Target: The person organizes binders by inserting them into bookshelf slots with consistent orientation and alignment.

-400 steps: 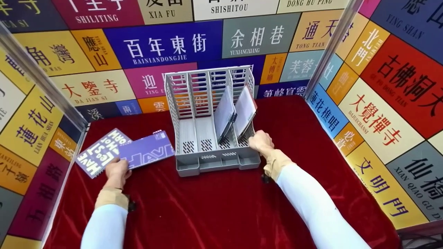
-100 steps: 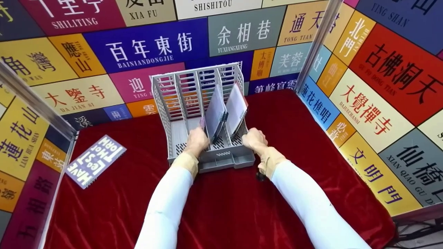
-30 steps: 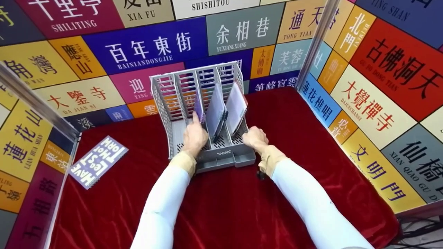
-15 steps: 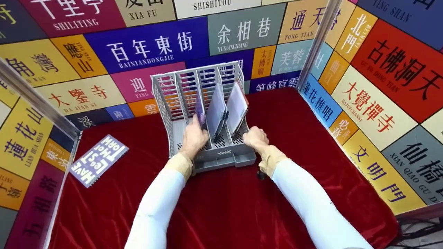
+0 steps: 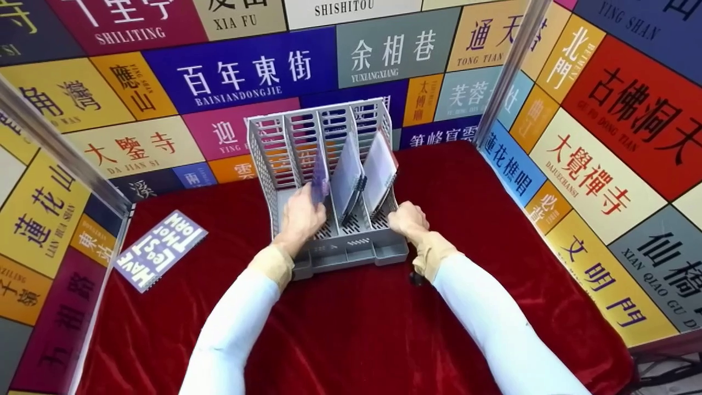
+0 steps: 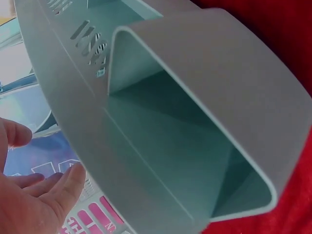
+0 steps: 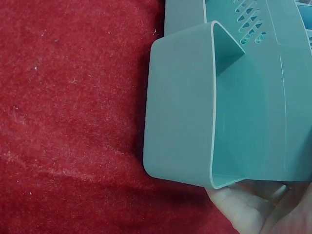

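A grey file organizer (image 5: 384, 240) with upright dividers stands on the red cloth. Inside its second compartment from the left, a purple spiral notebook (image 5: 318, 178) stands on edge. My left hand (image 5: 301, 214) reaches over the front wall, its fingertips right at that notebook's lower front part. In the left wrist view, the fingers (image 6: 70, 187) extend with the thumb side spread apart, and the purple cover (image 6: 36, 153) shows beyond them. My right hand (image 5: 409, 219) grips the organizer's right side near the front corner; in the right wrist view some fingers are hidden behind the wall.
Notebooks lean in the third (image 5: 348, 176) and fourth (image 5: 379, 171) compartments. Another notebook with large white lettering (image 5: 160, 250) lies flat on the cloth at the left. Sign-covered panels (image 5: 236, 71) enclose the back and sides.
The purple notebook went from the cloth into the second compartment. My left hand, earlier with a finger extended against it, has shifted slightly lower and left. My right hand stays on the organizer.
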### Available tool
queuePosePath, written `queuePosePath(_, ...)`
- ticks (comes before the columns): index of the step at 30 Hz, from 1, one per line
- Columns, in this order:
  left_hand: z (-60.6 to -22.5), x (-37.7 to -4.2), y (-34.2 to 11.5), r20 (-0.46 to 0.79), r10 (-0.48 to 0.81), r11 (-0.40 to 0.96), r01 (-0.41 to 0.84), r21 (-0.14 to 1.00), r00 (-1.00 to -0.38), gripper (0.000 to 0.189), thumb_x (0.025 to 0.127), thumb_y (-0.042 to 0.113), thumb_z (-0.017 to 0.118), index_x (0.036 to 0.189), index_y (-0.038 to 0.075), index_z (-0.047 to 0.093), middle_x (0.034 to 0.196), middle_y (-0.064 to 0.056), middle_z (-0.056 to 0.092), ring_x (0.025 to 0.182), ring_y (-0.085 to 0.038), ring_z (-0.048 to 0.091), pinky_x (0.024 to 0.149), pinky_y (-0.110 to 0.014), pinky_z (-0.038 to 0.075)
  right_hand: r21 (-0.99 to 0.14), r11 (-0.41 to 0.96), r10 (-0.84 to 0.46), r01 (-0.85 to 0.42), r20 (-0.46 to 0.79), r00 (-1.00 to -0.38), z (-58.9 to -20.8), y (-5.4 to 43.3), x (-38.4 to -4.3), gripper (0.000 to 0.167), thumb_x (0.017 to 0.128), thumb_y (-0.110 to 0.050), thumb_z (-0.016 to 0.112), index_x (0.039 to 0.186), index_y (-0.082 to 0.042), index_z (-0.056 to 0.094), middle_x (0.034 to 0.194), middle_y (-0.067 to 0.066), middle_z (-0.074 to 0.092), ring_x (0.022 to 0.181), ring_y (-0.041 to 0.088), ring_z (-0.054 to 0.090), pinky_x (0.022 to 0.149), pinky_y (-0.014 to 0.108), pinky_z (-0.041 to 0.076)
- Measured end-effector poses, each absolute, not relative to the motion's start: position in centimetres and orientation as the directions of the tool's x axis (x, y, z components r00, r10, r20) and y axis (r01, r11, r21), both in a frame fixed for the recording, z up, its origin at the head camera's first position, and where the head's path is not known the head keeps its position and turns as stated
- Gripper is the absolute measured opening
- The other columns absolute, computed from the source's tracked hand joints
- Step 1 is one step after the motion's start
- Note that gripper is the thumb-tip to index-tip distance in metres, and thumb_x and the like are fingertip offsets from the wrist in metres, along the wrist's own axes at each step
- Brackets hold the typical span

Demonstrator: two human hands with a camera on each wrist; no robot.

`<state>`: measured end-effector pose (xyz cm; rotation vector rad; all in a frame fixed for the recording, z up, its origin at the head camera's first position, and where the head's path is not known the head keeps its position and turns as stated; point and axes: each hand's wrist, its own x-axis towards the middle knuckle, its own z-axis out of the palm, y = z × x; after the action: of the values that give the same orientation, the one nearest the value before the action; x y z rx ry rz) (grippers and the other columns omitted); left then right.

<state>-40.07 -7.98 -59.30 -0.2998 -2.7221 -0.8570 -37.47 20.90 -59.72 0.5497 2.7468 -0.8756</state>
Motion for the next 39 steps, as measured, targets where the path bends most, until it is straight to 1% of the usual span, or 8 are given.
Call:
queuePosePath(2,-60.2,-40.5,-8.7,0.346,0.119,0.808,0.293,0.511,-0.931,0.060,0.098,0.032,0.066,0.150,0.004,0.062,0.138,-0.022,0.077,0.123,-0.041,0.078,0.109,-0.053,0.063,-0.512,0.756,0.284,0.406,-0.302,-0.910,-59.7,20.8,-37.5,0.032,0.100,-0.028,0.051,0.112,-0.011,0.076,0.136,0.017,0.077,0.128,0.040,0.073,0.108,0.059,0.059)
queuePosePath(4,-58.5,-39.2,-8.7,0.341,0.118,0.808,0.290,0.512,-0.933,0.061,0.098,0.028,0.066,0.152,-0.001,0.061,0.142,-0.026,0.074,0.128,-0.045,0.075,0.113,-0.057,0.060,-0.510,0.756,0.288,0.410,-0.303,-0.909,-59.7,20.8,-37.5,0.031,0.099,-0.028,0.051,0.110,-0.011,0.075,0.135,0.017,0.077,0.127,0.040,0.074,0.107,0.059,0.060)
queuePosePath(6,-58.2,-38.9,-9.1,0.357,0.119,0.810,0.299,0.504,-0.926,0.060,0.098,0.027,0.067,0.151,-0.001,0.062,0.142,-0.027,0.074,0.127,-0.045,0.075,0.113,-0.055,0.061,-0.509,0.755,0.290,0.412,-0.305,-0.907,-59.8,20.9,-37.6,0.031,0.099,-0.028,0.051,0.110,-0.011,0.075,0.134,0.017,0.077,0.126,0.039,0.074,0.107,0.058,0.060)
queuePosePath(8,-56.0,-37.4,-8.9,0.343,0.117,0.813,0.288,0.507,-0.932,0.057,0.097,0.020,0.069,0.149,-0.003,0.063,0.141,-0.029,0.074,0.127,-0.050,0.074,0.112,-0.060,0.060,-0.512,0.752,0.289,0.415,-0.310,-0.906,-59.8,21.0,-37.6,0.031,0.099,-0.028,0.052,0.110,-0.011,0.075,0.133,0.017,0.077,0.124,0.040,0.074,0.105,0.058,0.060)
queuePosePath(15,-55.8,-37.1,-10.7,0.336,0.112,0.842,0.269,0.467,-0.935,0.051,0.101,0.023,0.069,0.148,0.004,0.068,0.141,-0.022,0.075,0.132,-0.044,0.072,0.115,-0.055,0.058,-0.502,0.754,0.299,0.424,-0.313,-0.901,-59.8,21.5,-37.3,0.035,0.100,-0.031,0.051,0.113,-0.009,0.075,0.134,0.021,0.077,0.123,0.042,0.075,0.100,0.058,0.062)
queuePosePath(23,-55.3,-36.9,-15.2,0.255,0.060,0.888,0.168,0.428,-0.965,0.052,0.105,0.027,0.068,0.153,0.007,0.064,0.146,-0.022,0.072,0.131,-0.046,0.070,0.115,-0.059,0.057,-0.502,0.764,0.280,0.405,-0.309,-0.909,-59.7,21.2,-37.4,0.036,0.099,-0.031,0.051,0.113,-0.008,0.075,0.135,0.022,0.077,0.117,0.043,0.076,0.082,0.053,0.064)
queuePosePath(32,-55.1,-36.8,-20.1,0.296,0.023,0.899,0.149,0.411,-0.955,0.049,0.108,0.029,0.064,0.152,0.007,0.064,0.146,-0.023,0.072,0.132,-0.048,0.068,0.115,-0.061,0.056,-0.507,0.767,0.260,0.393,-0.314,-0.913,-59.3,20.9,-37.6,0.036,0.100,-0.030,0.050,0.113,-0.006,0.074,0.134,0.024,0.076,0.113,0.044,0.076,0.065,0.048,0.064)
queuePosePath(39,-56.4,-36.4,-24.0,0.221,-0.068,0.916,0.026,0.400,-0.973,0.054,0.108,0.035,0.063,0.153,0.004,0.061,0.152,-0.029,0.066,0.138,-0.054,0.063,0.119,-0.064,0.053,-0.492,0.775,0.268,0.398,-0.315,-0.911,-59.4,20.8,-37.7,0.033,0.100,-0.030,0.051,0.110,-0.007,0.074,0.132,0.023,0.077,0.112,0.043,0.077,0.068,0.049,0.063)
